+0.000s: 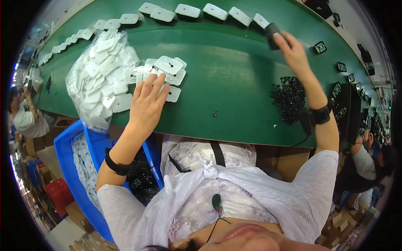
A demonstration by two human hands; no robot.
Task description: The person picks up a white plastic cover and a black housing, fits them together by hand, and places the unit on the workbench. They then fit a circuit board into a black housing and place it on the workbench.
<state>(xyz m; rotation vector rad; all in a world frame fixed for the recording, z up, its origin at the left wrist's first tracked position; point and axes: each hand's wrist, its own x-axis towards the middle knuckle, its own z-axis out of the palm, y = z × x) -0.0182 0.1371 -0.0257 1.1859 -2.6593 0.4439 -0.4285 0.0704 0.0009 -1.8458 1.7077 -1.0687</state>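
My left hand (147, 98) rests with fingers stretched over a loose heap of white plastic plates (168, 65), some with a small black part at their middle. Up at the far right, my right hand (294, 53) is closed on a black block-shaped piece (272, 36), slightly blurred. That piece is right beside the last white plate (261, 20) of a curved row along the table's far side; whether they touch is unclear. A clear plastic bag (74, 90) spilling more white plates lies left of my left hand. Below my right hand is a pile of small black parts (289, 98).
Green circuit boards (320, 47) line the table's right side, near a black box (347, 111). Blue bins (69, 157) stand below the table's front left edge. One small black part (215, 113) lies mid-table. Other people sit at far left and right.
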